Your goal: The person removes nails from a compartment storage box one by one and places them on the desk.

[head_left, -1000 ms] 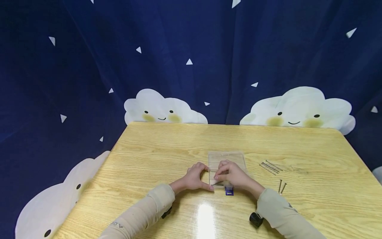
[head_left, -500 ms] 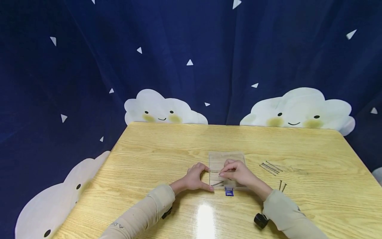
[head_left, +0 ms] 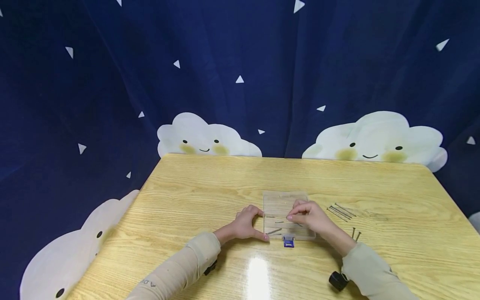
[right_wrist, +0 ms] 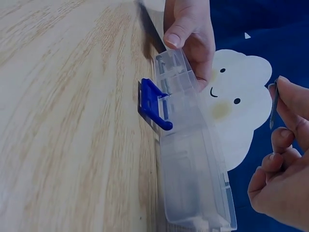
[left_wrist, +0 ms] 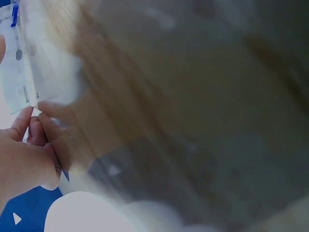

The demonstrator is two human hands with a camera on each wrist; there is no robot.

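A clear plastic box (head_left: 305,236) with a blue latch (head_left: 288,242) lies on the table, its clear lid (head_left: 279,202) folded back. Small nails rest inside, one of them a nail (head_left: 273,231) in the front left part. My left hand (head_left: 245,223) grips the box's left end, thumb at the front corner and fingers behind. Over the right part of the box, my right hand (head_left: 309,216) pinches a nail (right_wrist: 273,106) between thumb and fingertip, point downward in the right wrist view. The left wrist view is mostly blurred.
Several long nails (head_left: 340,211) lie together on the wooden table (head_left: 210,183), right of the box. Two more nails (head_left: 356,234) lie nearer, partly behind my right forearm. A dark blue curtain (head_left: 240,104) with clouds hangs behind the table.
My right hand has moved right across the box from its front left part, uncovering nails inside. My left hand has stayed on the box's left end.
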